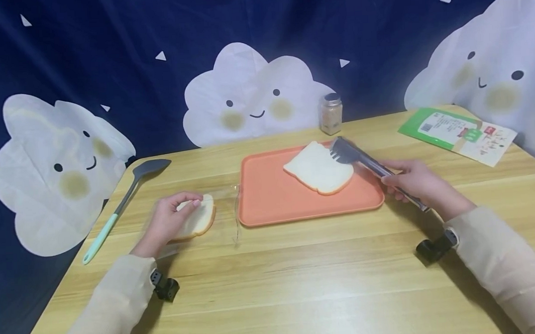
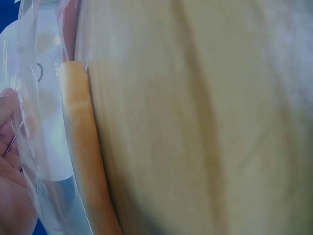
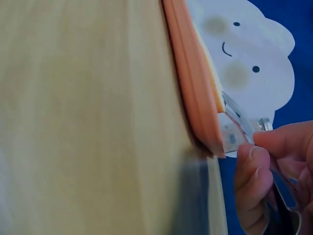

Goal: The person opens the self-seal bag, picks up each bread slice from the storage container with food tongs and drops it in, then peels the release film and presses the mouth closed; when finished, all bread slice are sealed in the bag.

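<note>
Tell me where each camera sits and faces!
Head: on the head, facing forward and down at the table; left hand, right hand and sleeves show.
Left wrist: on that wrist, facing bread in plastic; part of that hand shows.
Right wrist: on that wrist, facing the tray; that hand shows, holding tongs.
Head and right wrist share tray and tongs.

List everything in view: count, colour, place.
Tray: one, orange, far middle
Bag: one, clear, left of tray
Bread slices: two, white, on tray, in bag
Tongs: one, grey, at bread's edge
Spatula: one, grey and mint, left
Jar: one, clear, dark-lidded, behind tray
Packet: one, green and white, far right
Table: one, tan, beneath
Curtain: one, navy, behind
Cameras: two, black, wrists
Sleeves: two, beige, forearms
Left hand: one, pinching bag
Right hand: one, gripping tongs
</note>
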`<move>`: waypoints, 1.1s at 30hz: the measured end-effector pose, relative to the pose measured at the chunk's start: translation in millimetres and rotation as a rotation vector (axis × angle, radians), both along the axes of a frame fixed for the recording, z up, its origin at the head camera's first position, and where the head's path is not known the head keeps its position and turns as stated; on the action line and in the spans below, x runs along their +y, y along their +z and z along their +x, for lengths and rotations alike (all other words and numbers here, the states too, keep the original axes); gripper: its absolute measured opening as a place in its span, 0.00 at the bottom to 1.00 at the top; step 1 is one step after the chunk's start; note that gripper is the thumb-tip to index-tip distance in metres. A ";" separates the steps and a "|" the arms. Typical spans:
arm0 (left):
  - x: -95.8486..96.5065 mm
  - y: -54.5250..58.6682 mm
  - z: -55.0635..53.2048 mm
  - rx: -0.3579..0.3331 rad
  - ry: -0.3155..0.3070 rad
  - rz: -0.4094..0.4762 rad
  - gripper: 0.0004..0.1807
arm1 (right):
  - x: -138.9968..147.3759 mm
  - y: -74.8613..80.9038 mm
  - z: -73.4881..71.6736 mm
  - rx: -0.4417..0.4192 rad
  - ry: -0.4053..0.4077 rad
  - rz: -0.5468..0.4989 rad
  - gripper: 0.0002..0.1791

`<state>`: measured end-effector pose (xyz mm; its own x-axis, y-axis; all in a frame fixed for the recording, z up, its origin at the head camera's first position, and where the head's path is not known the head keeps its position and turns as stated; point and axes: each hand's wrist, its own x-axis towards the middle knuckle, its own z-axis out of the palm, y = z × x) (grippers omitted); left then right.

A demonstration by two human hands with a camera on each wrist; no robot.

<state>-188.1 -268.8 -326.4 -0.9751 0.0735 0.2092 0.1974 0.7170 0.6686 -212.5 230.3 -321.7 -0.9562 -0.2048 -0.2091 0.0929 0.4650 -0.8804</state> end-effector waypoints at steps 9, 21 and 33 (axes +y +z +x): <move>1.3 0.4 -0.6 0.005 -0.009 0.001 0.12 | 12.3 17.2 2.2 0.198 -0.073 0.092 0.29; 1.8 0.6 0.6 -0.022 0.012 0.014 0.11 | 6.5 36.5 8.6 0.475 -0.154 0.400 0.25; 0.5 -2.2 0.5 -0.028 0.031 0.015 0.11 | -7.9 29.4 12.4 0.655 -0.117 0.521 0.27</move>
<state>-187.6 -268.4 -328.7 -0.9823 0.0405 0.1827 0.1567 0.7121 0.6844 -200.1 222.4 -292.3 -0.9261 -0.1283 0.3548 -0.2891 0.8455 -0.4489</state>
